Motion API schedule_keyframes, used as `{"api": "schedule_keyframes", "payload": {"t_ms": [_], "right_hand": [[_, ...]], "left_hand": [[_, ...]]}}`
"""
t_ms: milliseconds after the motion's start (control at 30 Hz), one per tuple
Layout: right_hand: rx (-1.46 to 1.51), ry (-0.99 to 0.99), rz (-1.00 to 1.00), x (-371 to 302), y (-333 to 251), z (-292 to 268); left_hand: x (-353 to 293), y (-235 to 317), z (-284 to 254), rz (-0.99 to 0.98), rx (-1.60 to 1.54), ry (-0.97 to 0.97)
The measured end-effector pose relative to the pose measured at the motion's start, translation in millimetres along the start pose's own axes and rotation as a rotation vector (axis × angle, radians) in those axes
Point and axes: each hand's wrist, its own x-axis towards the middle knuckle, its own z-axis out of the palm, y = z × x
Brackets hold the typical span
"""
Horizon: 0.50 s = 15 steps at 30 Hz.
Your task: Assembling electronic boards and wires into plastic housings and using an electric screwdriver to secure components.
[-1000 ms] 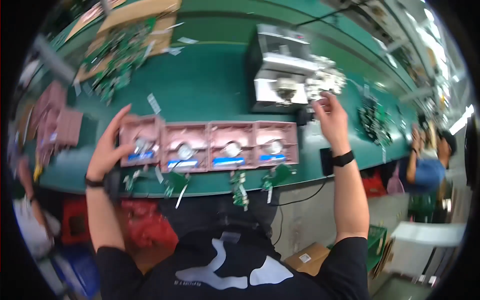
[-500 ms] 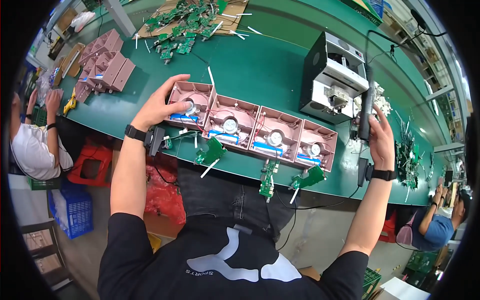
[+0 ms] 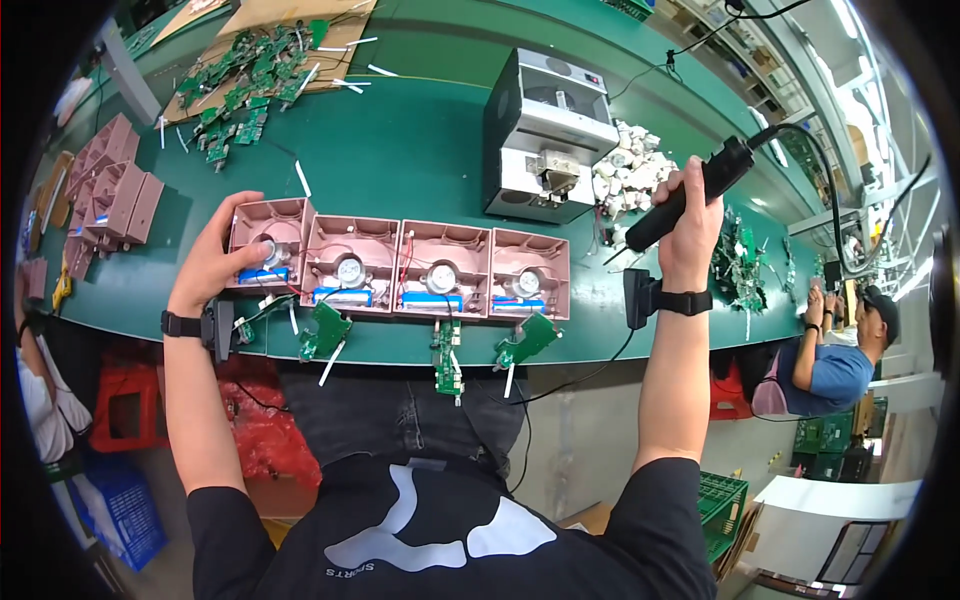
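Note:
Several pink plastic housings [image 3: 355,232] stand in a row, each holding a round silver speaker-like part [image 3: 441,278] and a blue battery cell [image 3: 432,302]. My left hand [image 3: 215,262] grips the leftmost housing, fingers behind its wall and thumb reaching inside to its round part. Wired green circuit boards [image 3: 326,332] lie along the near edge, some overhanging it. My right hand [image 3: 692,225] is wrapped round a black corded electric screwdriver [image 3: 727,166]. Its bit points down and left, to the right of the row and apart from it.
A black and silver box-shaped machine [image 3: 520,150] stands behind the row, beside a pile of white parts [image 3: 632,165]. Circuit boards are heaped on cardboard [image 3: 340,22] at far left. Stacked pink housings [image 3: 115,200] stand left. Another person [image 3: 840,365] sits at right.
My right hand has lifted the screwdriver and tilted it from near upright to a slant. The view has shifted, moving the scene leftward. My left hand keeps its hold on the leftmost housing.

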Motion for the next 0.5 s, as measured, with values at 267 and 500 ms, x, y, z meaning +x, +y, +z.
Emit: {"api": "schedule_keyframes", "payload": {"t_ms": [267,500], "right_hand": [[0.139,-0.014,-0.117,7.0,-58.6,73.6],[0.148,-0.072,-0.195,33.2,-41.3,108.7]], "left_hand": [[1.4,-10.3,-9.3,0.006,0.065,-0.026],[-2.3,-3.6,-4.5,-0.006,0.114,-0.011]]}}
